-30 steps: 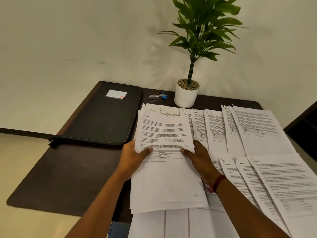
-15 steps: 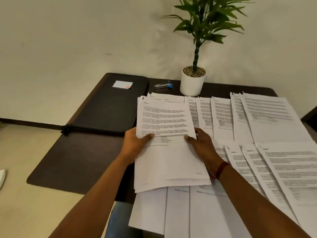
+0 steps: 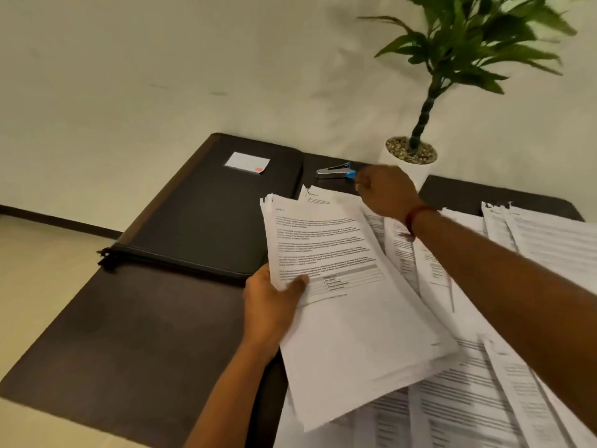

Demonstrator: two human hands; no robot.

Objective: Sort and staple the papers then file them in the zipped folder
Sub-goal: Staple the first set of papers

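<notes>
Fingers (image 3: 363,185) of the right hand (image 3: 386,192) have left the paper stack (image 3: 339,286) and now curl at the stapler (image 3: 334,172), upper centre; grip unconfirmed. Left hand (image 3: 271,302) alone pinches the stack, centre frame, over the counter (image 3: 113,350). Stapling likely follows; the folder (image 3: 219,215) lies flat, centre left.

A plain off-white wall (image 3: 161,59) fills the upper view from nine to two o'clock, a dark baseboard (image 3: 48,219) meeting pale floor (image 3: 35,273) at nine. A dark brown table (image 3: 122,344) spreads from centre toward seven, and a leafy potted plant (image 3: 468,50) stands at one o'clock against the wall.
</notes>
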